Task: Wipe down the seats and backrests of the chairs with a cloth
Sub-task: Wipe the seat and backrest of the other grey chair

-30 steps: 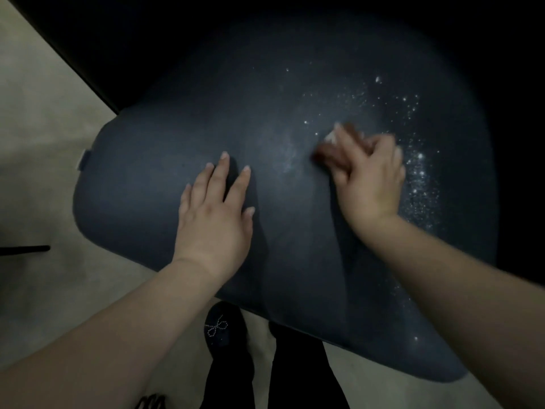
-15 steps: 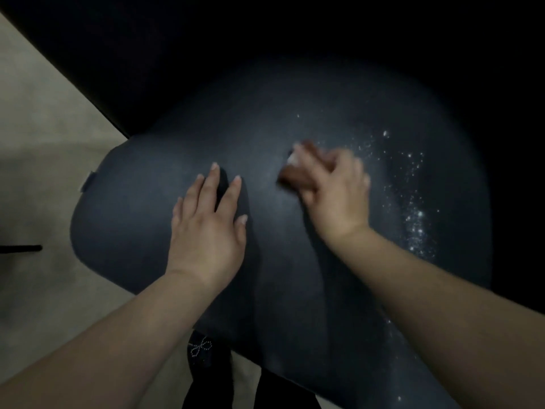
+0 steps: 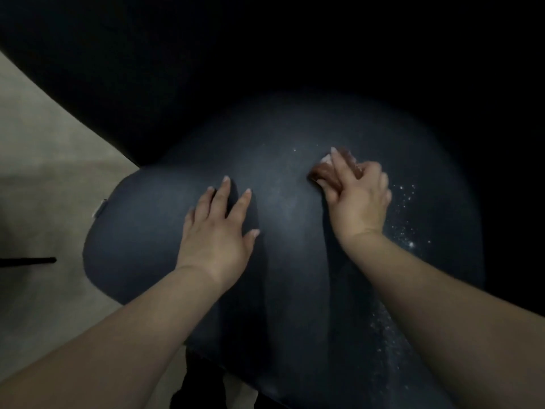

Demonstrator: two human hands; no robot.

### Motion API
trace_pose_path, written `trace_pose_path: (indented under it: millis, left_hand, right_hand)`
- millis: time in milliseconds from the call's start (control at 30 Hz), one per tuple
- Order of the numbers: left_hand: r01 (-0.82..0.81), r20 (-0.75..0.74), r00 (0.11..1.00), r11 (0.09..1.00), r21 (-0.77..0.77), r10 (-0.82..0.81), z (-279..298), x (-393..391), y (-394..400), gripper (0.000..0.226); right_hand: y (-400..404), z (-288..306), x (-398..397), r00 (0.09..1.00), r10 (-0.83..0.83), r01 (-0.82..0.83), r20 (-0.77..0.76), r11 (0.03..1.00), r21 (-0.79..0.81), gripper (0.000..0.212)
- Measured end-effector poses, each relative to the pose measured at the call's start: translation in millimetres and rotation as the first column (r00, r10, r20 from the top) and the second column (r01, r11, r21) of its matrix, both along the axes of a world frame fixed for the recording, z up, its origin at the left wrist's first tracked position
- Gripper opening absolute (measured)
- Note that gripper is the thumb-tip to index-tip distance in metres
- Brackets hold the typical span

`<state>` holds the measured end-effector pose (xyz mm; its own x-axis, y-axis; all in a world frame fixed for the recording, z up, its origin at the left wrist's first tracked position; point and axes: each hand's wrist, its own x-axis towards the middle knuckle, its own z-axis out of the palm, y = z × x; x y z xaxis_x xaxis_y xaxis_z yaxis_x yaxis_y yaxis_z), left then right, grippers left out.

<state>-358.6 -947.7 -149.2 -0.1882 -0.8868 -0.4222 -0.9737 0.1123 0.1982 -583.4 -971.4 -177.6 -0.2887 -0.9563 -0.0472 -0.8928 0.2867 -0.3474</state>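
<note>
The chair seat [image 3: 295,261] is covered in a dark blue, matt fabric with a fine, even weave and a softly padded look; white specks [image 3: 408,225] like dust or powder lie scattered over its right part. The cloth [image 3: 324,174] is a soft, reddish-brown textile, crumpled, with a paler patch at its top. The floor [image 3: 44,172] looks like smooth, matt beige stone or concrete, faintly mottled.

A pale beige floor [image 3: 44,172] is showing to the left, with a thin black bar [image 3: 28,260] lying across it at the edge. Dark trouser legs [image 3: 200,385] are standing low in view, and everything beyond is sitting in deep shadow
</note>
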Motion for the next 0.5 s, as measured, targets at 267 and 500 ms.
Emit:
trace_pose_path:
  millis: [267,500]
  left_hand:
    - [0.003,-0.043,0.999,0.998,-0.057,-0.006,-9.7,-5.3,-28.0,0.068]
    - [-0.054,-0.095,0.995,0.989,-0.136,0.041,-10.6,5.3,-50.9,0.081]
  right_hand:
    - [14.2,1.3,47.4,0.952,0.304,-0.305,-0.026,0.952,-0.007,0.070]
    - [-14.6,-3.6,18.5,0.967,-0.253,0.253,0.003,0.967,-0.040,0.062]
